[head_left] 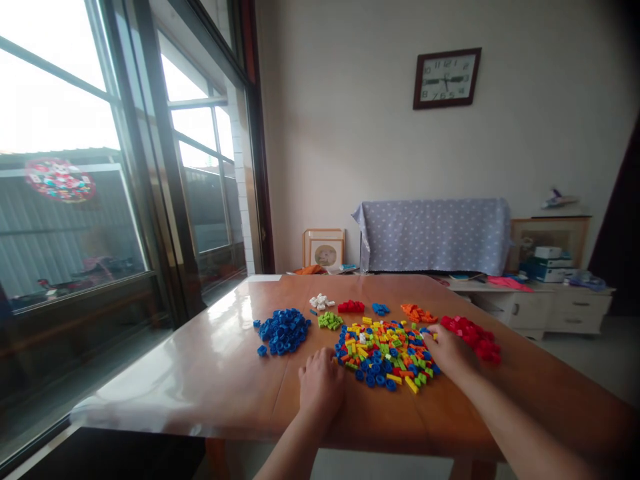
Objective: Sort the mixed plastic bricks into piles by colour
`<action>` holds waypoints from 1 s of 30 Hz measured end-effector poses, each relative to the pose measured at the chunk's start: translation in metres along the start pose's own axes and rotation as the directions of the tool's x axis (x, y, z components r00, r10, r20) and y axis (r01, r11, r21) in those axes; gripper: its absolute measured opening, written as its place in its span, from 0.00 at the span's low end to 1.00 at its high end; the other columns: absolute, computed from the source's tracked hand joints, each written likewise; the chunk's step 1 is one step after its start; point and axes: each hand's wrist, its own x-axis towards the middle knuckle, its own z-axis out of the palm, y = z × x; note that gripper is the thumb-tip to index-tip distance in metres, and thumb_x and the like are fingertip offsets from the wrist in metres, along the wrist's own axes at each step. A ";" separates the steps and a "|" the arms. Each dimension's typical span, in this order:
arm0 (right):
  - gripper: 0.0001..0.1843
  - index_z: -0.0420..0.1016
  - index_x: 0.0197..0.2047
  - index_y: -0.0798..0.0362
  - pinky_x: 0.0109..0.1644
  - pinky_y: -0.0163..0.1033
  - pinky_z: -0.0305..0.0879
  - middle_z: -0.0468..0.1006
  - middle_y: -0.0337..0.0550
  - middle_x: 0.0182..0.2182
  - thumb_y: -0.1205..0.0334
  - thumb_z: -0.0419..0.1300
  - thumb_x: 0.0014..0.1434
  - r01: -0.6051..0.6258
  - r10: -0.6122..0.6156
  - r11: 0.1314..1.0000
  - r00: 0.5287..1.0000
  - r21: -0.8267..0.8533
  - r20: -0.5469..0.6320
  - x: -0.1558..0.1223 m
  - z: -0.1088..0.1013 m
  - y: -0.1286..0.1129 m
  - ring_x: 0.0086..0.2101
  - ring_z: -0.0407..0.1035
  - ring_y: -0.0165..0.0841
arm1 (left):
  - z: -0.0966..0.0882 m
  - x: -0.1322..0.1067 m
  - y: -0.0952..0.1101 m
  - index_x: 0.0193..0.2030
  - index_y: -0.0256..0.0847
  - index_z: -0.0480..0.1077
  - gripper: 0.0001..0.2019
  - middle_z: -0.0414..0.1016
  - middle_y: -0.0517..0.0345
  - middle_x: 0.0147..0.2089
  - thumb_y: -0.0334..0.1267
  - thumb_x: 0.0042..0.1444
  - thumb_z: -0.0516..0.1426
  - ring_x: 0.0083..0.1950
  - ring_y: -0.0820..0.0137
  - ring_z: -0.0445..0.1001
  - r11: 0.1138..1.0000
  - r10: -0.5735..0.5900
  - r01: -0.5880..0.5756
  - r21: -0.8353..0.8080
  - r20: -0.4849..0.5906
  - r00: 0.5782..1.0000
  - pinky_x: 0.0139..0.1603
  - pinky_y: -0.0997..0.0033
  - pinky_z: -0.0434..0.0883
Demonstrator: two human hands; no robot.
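Note:
A mixed pile of toy building pieces (385, 350) in blue, yellow, green, orange, red and white lies on the brown table (240, 373). My left hand (323, 380) rests at the pile's left edge, its fingers curled down; whatever is under them is hidden. At the right edge, my right hand (450, 350) has its thumb and fingers drawn together above the pieces. A blue bit and a yellow bit show by these fingertips, too small to tell whether they are held. Left of the mixed pile sits a heap of blue round pieces (284, 331).
Behind lie small groups: green bricks (330, 321), white pieces (321, 302), red bricks (351, 307), blue pieces (381, 309) and orange pieces (419, 313). Red pieces (473, 339) are heaped beyond my right hand. A cabinet (545, 310) stands behind the table, glass doors to the left.

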 end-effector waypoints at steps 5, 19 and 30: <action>0.21 0.74 0.51 0.46 0.37 0.38 0.67 0.82 0.44 0.39 0.46 0.52 0.62 0.218 -0.216 0.952 0.976 0.214 -0.034 -0.063 0.010 -0.062 0.37 0.76 0.38 | -0.003 -0.004 0.002 0.48 0.47 0.70 0.12 0.75 0.55 0.52 0.44 0.64 0.49 0.56 0.60 0.68 0.997 0.061 -0.063 -0.037 -0.048 0.997 0.54 0.62 0.60; 0.16 0.75 0.51 0.42 0.43 0.42 0.71 0.81 0.42 0.45 0.55 0.50 0.65 0.469 -0.473 0.861 0.881 0.197 -0.029 -0.140 0.037 -0.124 0.37 0.77 0.39 | -0.013 -0.024 0.009 0.44 0.49 0.75 0.12 0.79 0.56 0.45 0.46 0.63 0.52 0.50 0.61 0.71 0.936 0.340 -0.340 -0.089 -0.017 0.940 0.52 0.61 0.62; 0.18 0.72 0.56 0.43 0.39 0.39 0.66 0.80 0.42 0.47 0.53 0.52 0.66 0.455 -0.459 0.881 0.889 0.129 -0.002 -0.147 0.032 -0.131 0.38 0.77 0.38 | -0.004 -0.019 -0.002 0.43 0.45 0.74 0.09 0.78 0.56 0.44 0.43 0.60 0.56 0.49 0.64 0.72 0.935 0.319 -0.330 -0.128 -0.101 0.943 0.50 0.64 0.65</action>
